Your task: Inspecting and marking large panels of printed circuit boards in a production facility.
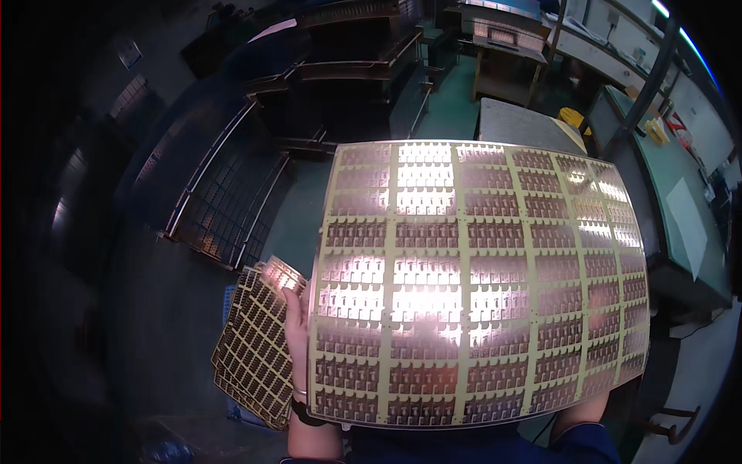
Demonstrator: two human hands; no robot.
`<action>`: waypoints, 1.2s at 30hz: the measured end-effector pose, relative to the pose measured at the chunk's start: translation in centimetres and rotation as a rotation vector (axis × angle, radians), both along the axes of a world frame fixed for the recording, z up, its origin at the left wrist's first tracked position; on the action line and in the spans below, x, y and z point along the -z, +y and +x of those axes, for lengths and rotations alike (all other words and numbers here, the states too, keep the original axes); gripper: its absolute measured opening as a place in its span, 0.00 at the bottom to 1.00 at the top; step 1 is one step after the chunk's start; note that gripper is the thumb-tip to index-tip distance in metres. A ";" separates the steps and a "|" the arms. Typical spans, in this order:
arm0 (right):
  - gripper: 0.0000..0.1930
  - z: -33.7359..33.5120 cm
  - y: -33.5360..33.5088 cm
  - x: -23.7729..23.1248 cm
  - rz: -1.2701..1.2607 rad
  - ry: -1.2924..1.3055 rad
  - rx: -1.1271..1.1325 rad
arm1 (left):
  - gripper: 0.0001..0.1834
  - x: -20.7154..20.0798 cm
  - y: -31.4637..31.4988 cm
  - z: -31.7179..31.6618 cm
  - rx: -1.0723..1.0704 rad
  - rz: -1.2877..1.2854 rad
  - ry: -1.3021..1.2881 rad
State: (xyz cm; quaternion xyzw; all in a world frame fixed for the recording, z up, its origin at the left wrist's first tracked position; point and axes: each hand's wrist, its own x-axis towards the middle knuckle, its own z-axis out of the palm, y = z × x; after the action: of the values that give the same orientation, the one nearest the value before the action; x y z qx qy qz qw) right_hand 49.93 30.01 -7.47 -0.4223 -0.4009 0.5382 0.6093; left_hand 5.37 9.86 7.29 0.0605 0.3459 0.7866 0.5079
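A large circuit board panel (495, 309) is raised in front of me and tilted, with rows of small coppery patterns between yellow-green strips. Bright glare covers parts of its face. At its left edge is my left hand (295, 329), gripping the panel, with a dark band at the wrist; its other fingers are hidden behind the board. My right forearm (585, 410) runs up behind the lower right corner, and the panel hides that hand. Below and left of my left hand rests a stack of similar panels (255, 340), slightly fanned out.
Dark racks with metal rails (216, 185) stand at the left and far left. A grey-topped table (525, 124) is just beyond the panel. A green workbench (665, 178) with a white sheet (686, 224) runs along the right, near a yellow object (572, 117).
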 end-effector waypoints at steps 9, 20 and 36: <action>0.20 2.3 0.8 3.5 -0.027 0.028 -0.126 | 0.22 0.9 1.0 0.2 -0.072 -0.048 0.186; 0.25 -2.4 1.7 -2.5 -0.150 0.819 -0.533 | 0.20 1.2 2.6 1.6 -0.178 0.016 0.191; 0.13 -4.7 1.6 -1.2 -0.241 0.774 -0.394 | 0.24 3.5 0.3 1.2 -0.068 0.145 0.209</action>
State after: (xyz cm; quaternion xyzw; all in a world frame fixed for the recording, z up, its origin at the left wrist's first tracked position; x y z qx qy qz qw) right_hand 45.21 31.62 -6.25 -0.1731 -0.1508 0.8052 0.5468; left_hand 6.60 10.19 3.77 0.1669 0.3412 0.8155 0.4366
